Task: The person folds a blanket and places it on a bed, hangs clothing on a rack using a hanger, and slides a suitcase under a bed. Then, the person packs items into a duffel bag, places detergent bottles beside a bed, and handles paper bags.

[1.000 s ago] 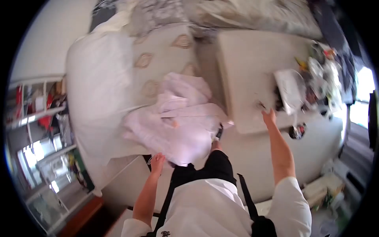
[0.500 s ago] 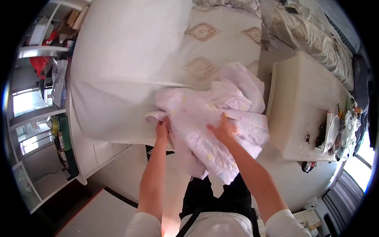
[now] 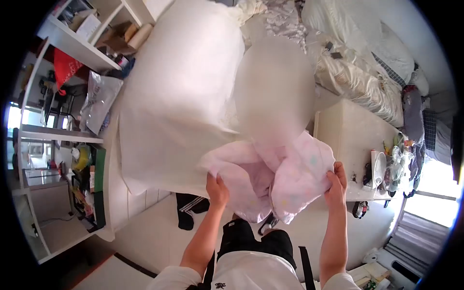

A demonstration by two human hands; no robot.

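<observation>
A pale pink garment (image 3: 280,179) with small coloured prints hangs bunched between my two raised hands, lifted off the bed. My left hand (image 3: 217,189) grips its left edge from below. My right hand (image 3: 336,182) grips its right edge at about the same height. The cloth sags in folds between them and hides part of my black trousers (image 3: 256,239). Behind it lies the bed with a white duvet (image 3: 179,96).
A cream table (image 3: 353,140) stands to the right, with cluttered small items (image 3: 391,164) at its near end. White shelves (image 3: 67,43) with boxes and bags line the left. A dark cloth (image 3: 191,210) lies on the floor by the bed's foot.
The pink garment has been lifted off the bed. My right hand moved from its middle to its right edge, and both hands now hold it up, apart.
</observation>
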